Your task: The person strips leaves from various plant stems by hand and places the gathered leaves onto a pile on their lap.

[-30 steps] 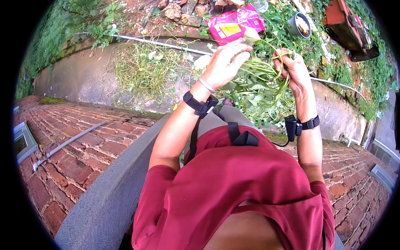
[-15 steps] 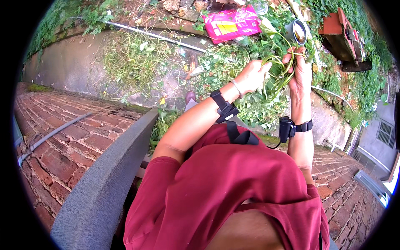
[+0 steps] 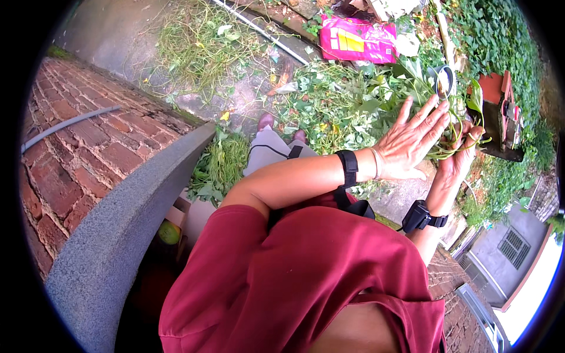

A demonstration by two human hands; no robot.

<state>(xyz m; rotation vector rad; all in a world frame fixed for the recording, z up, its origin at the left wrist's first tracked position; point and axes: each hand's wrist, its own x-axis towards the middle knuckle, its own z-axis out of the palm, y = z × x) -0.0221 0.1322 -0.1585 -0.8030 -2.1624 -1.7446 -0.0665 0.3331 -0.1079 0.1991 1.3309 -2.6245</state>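
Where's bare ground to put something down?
Upper left, concrete lies mostly bare between the brick wall and tangled vine pile; a smaller patch shows between the forearms. Between the shoes and pink bag, leaves crowd together.

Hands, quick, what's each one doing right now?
Left hand: open, fingers spread.
Right hand: closed, holding green stems.

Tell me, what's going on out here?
Someone's right hand grips a bunch of leafy green stems. The left hand is open beside it, fingers spread; whether it touches the stems is hard to tell. Loose leaves lie ahead, with a tangled heap of stalks to the left and a pink bag beyond.
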